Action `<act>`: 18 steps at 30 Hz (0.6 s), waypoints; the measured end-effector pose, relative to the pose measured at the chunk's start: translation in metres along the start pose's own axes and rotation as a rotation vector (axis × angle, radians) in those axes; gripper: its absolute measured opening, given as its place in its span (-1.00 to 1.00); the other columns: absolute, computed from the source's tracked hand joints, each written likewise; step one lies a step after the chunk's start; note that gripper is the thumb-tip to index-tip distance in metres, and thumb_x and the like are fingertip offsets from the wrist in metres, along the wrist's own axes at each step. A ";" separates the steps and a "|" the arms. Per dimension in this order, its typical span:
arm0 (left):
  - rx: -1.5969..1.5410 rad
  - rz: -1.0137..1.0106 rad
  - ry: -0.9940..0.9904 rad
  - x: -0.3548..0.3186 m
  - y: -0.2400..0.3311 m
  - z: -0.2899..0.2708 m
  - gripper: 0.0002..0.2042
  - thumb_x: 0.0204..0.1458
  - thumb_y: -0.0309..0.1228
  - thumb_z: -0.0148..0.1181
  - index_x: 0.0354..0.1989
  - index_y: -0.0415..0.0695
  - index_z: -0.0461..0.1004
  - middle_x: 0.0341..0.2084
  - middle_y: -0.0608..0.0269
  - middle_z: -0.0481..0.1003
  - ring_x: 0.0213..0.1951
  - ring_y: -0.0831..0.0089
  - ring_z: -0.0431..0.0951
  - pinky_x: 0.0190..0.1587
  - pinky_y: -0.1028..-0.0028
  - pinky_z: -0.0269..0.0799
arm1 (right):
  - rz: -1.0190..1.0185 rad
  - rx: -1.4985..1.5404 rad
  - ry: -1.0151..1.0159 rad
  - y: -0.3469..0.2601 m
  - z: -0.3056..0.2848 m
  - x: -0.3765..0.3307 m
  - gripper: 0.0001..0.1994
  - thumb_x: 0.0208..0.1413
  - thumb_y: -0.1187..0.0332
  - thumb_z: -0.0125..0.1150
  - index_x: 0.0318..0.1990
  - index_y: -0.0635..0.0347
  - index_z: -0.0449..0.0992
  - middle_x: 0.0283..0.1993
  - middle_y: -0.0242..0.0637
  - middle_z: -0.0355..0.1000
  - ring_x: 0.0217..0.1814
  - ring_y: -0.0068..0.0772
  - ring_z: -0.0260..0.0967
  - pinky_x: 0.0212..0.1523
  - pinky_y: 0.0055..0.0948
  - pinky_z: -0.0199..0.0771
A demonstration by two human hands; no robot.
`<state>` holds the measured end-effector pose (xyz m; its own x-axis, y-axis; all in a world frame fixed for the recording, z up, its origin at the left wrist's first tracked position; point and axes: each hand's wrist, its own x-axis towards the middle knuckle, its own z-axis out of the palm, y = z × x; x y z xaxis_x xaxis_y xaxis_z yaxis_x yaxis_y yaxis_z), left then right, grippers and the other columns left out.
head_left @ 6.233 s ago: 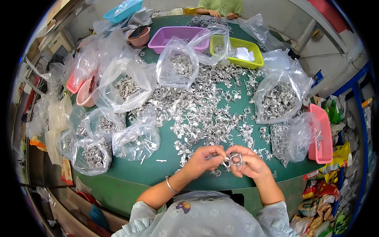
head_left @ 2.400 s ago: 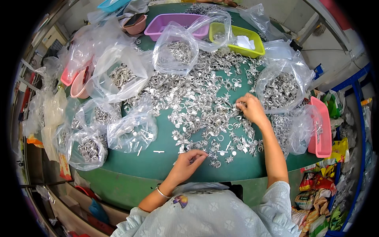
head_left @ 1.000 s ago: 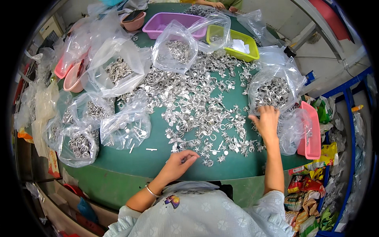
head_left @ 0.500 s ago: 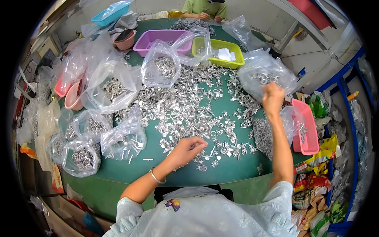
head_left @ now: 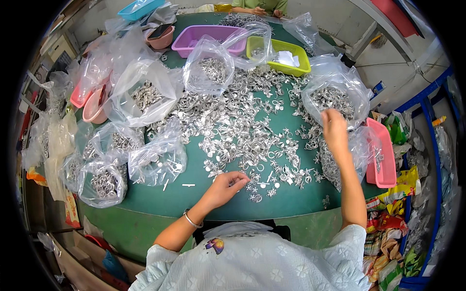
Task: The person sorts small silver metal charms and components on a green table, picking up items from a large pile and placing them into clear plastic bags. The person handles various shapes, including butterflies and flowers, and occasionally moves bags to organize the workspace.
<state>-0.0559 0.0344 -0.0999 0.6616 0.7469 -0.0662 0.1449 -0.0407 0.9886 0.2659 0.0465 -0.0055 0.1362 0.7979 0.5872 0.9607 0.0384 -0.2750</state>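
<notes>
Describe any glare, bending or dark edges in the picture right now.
In the head view, black corners frame the fisheye image; in the head view, the green table shows a bowed near edge; also in the head view, bright glints mark the silvery pieces and the clear bag by the right hand.

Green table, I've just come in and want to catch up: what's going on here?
A person is at the green table, which is strewn with small silvery pieces. The right hand is by the open clear bag on the right; whether it holds anything is unclear. The left hand, loosely curled, is beside the nearest pieces.
</notes>
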 end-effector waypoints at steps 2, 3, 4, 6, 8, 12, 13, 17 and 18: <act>-0.006 -0.073 -0.019 -0.006 0.005 -0.002 -0.82 0.05 -0.40 0.06 -0.28 -0.26 0.47 -0.42 0.30 0.48 -0.36 0.61 0.38 -0.25 0.56 0.31 | 0.136 -0.069 -0.335 -0.009 0.011 -0.033 -0.78 0.04 0.31 0.07 -0.35 0.35 0.39 -0.33 0.06 0.37 -0.29 0.09 0.32 -0.26 -0.13 0.31; -0.012 -0.105 -0.033 -0.008 0.006 -0.002 -0.82 0.05 -0.40 0.06 -0.27 -0.27 0.47 -0.37 0.29 0.50 -0.29 0.60 0.42 -0.18 0.56 0.32 | 0.098 -0.118 -0.383 0.000 0.027 -0.051 -0.73 0.03 0.26 0.09 -0.33 0.37 0.39 -0.31 0.05 0.38 -0.28 0.11 0.32 -0.23 -0.11 0.31; -0.021 -0.102 -0.029 -0.011 0.006 -0.001 -0.82 0.05 -0.40 0.05 -0.27 -0.26 0.47 -0.37 0.29 0.50 -0.29 0.60 0.42 -0.18 0.56 0.32 | 0.117 -0.249 -0.316 0.011 0.040 -0.059 -0.68 0.02 0.22 0.10 -0.30 0.39 0.38 -0.27 0.07 0.37 -0.25 0.12 0.32 -0.22 -0.09 0.30; -0.043 -0.092 -0.028 -0.016 0.004 0.002 -0.82 0.05 -0.41 0.05 -0.27 -0.26 0.47 -0.37 0.29 0.50 -0.30 0.59 0.42 -0.18 0.56 0.32 | 0.154 -0.516 -0.178 0.033 0.057 -0.069 -0.59 0.00 0.15 0.12 -0.25 0.42 0.36 -0.21 0.10 0.35 -0.19 0.14 0.31 -0.19 -0.05 0.30; -0.062 -0.082 -0.032 -0.020 0.001 0.005 -0.82 0.05 -0.41 0.05 -0.27 -0.26 0.47 -0.38 0.29 0.50 -0.30 0.59 0.42 -0.18 0.57 0.31 | 0.354 -0.471 -0.284 0.040 0.070 -0.056 -0.52 -0.01 0.10 0.13 -0.19 0.46 0.34 -0.15 0.16 0.31 -0.13 0.14 0.29 -0.17 -0.04 0.28; -0.034 -0.101 -0.018 -0.027 0.006 0.005 -0.84 0.05 -0.42 0.05 -0.28 -0.25 0.47 -0.40 0.30 0.49 -0.32 0.60 0.42 -0.20 0.59 0.30 | 0.403 -0.314 -0.185 0.029 0.097 -0.058 -0.52 -0.02 0.11 0.13 -0.10 0.39 0.33 -0.01 0.27 0.17 -0.02 0.12 0.23 -0.04 -0.08 0.22; -0.045 -0.072 0.007 -0.029 0.003 0.005 -0.84 0.04 -0.42 0.06 -0.28 -0.24 0.47 -0.45 0.32 0.48 -0.38 0.62 0.38 -0.27 0.59 0.29 | 0.362 -0.241 -0.167 0.016 0.098 -0.064 -0.53 -0.02 0.13 0.13 -0.09 0.36 0.34 0.02 0.27 0.16 0.00 0.12 0.22 -0.01 -0.09 0.20; -0.085 -0.024 0.060 -0.033 -0.006 0.009 -0.85 0.04 -0.42 0.07 -0.28 -0.23 0.47 -0.56 0.35 0.44 -0.51 0.67 0.30 -0.42 0.62 0.26 | 0.118 -0.068 -0.239 -0.038 0.090 -0.093 -0.60 -0.03 0.20 0.14 -0.08 0.26 0.39 0.19 0.10 0.05 0.13 0.09 0.07 0.14 -0.13 0.02; -0.086 -0.033 0.061 -0.034 -0.005 0.009 -0.85 0.03 -0.42 0.07 -0.28 -0.23 0.47 -0.57 0.35 0.43 -0.52 0.68 0.29 -0.43 0.62 0.25 | 0.090 0.081 -0.266 -0.047 0.086 -0.096 -0.60 -0.03 0.22 0.15 -0.07 0.26 0.38 0.19 0.09 0.04 0.14 0.09 0.06 0.15 -0.12 0.00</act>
<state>-0.0725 0.0026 -0.1041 0.6108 0.7863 -0.0932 0.1006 0.0397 0.9941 0.1873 0.0197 -0.1140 0.1411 0.9297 0.3402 0.9236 0.0001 -0.3833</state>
